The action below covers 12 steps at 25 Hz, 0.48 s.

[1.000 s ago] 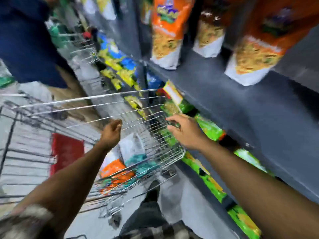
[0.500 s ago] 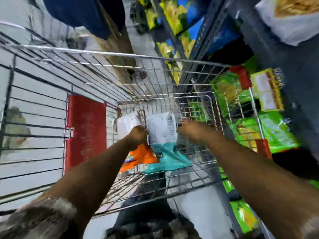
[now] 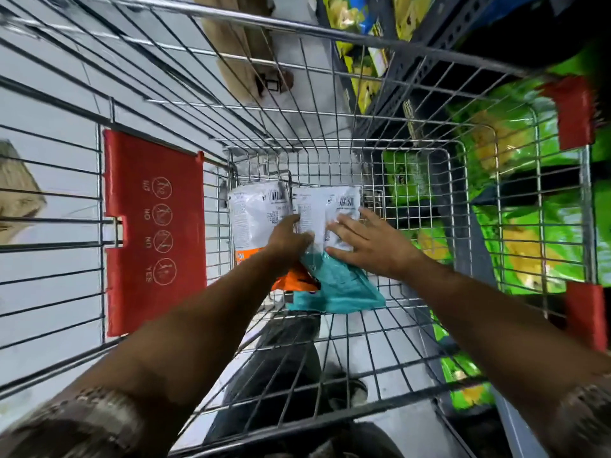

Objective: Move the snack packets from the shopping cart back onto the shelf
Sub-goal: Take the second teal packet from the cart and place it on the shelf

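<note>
Snack packets are seen lying at the bottom of the wire shopping cart [image 3: 330, 38], whose chrome mesh fills most of the view. To the right of the cart, the shelf [image 3: 413, 71] is stocked with bright green bags [image 3: 535, 233] below and yellow-and-blue bags [image 3: 360, 24] farther along. A red plastic flap [image 3: 153, 233] printed with safety pictograms is mounted on the cart's left wall. Two packets are laid side by side, printed backs up: the orange-and-white packet [image 3: 254, 219] on the left and the teal-and-white packet [image 3: 337, 285] on the right, the two overlapping slightly. The right hand [image 3: 370, 244] is laid flat on the teal-and-white packet with fingers spread. The left hand [image 3: 287, 241] is placed where the two packets meet, fingers curled downward; whether anything is pinched cannot be told.
</note>
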Tool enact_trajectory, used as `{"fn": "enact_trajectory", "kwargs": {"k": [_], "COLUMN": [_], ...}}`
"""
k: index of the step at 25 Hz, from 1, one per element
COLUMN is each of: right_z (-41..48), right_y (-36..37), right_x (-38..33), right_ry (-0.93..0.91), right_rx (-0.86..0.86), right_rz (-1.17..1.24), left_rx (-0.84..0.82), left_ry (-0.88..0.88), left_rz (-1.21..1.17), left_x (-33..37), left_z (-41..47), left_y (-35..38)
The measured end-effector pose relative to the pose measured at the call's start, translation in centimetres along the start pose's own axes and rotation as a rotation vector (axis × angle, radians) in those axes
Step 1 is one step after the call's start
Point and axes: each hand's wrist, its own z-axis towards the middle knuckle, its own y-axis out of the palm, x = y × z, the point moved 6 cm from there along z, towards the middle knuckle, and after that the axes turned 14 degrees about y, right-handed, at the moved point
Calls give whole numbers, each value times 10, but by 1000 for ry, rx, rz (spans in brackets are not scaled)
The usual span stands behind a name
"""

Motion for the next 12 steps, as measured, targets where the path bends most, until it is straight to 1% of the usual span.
{"fn": "enact_trajectory", "kwargs": {"k": [2,4,6,8,10,12], "right_z": [8,11,13,13,4,-9], "right_y": [1,0,-1,-11,-23,-36], "right_x": [-5,-7,-3,10,28,44], "right_ry": [22,19,46,127,201,257], "right_rx": [-19,-35,-70,-63,-26,58], "right_rz": [16,44,125,285,514,745], "left_rx": [-35,-37,-23,-70,-155,-243], "left_ry": [-37,-125,-218,-236,-217,-124], "left_rz": [-77,-100,-125,-207,-249,-237], "left_x": [1,4,1,4,10,15], "left_z": [-1,-3,-5,-4,-9,-13], "left_y": [0,-2,-6,-9,-14,-22]}}
